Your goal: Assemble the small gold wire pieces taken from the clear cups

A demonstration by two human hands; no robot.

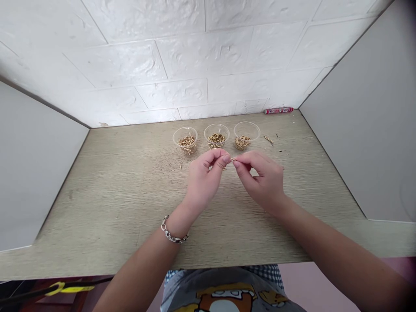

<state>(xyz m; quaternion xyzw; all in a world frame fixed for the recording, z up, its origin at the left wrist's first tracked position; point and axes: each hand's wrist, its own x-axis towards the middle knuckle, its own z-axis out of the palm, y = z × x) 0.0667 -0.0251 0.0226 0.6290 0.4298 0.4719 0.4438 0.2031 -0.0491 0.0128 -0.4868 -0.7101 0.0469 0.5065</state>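
Note:
My left hand (204,180) and my right hand (261,180) meet above the middle of the wooden table (113,195). Both pinch a tiny brass-coloured pin (232,159) between thumb and forefinger, fingertips almost touching. A silver bracelet (172,234) circles my left wrist. Just behind the hands stand three clear plastic cups in a row, the left cup (185,139), the middle cup (216,135) and the right cup (246,134), each holding several small brass pins.
A few loose pins (269,139) lie on the table right of the cups, and one (180,166) lies left of my hands. A red-and-white pen-like tube (278,111) rests against the white brick-pattern back wall. Grey panels close in both sides.

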